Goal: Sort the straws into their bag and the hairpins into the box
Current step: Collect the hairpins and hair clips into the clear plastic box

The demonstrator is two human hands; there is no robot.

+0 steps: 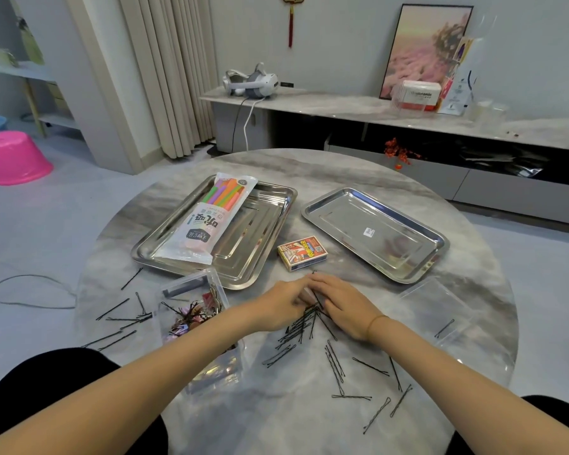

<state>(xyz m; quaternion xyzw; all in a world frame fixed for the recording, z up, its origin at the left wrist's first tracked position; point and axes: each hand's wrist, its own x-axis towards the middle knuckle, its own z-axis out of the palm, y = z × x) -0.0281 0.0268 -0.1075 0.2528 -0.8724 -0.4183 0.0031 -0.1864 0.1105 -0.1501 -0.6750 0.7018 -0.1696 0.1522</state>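
Observation:
My left hand [281, 302] and my right hand [344, 303] meet at the table's middle and together grip a bundle of black hairpins [304, 325] that fans out below the fingers. More black hairpins [337, 364] lie loose to the right and front, others [122, 318] to the left. A clear plastic box [194, 323] with pins and coloured clips stands left of my left forearm. The bag of coloured straws [207, 218] lies on the left steel tray [243, 257].
An empty steel tray [375, 234] sits at the right, a small card box [303, 252] between the trays. A clear lid [437, 310] holding one hairpin lies at the right. The round marble table [309, 421] ends near my knees.

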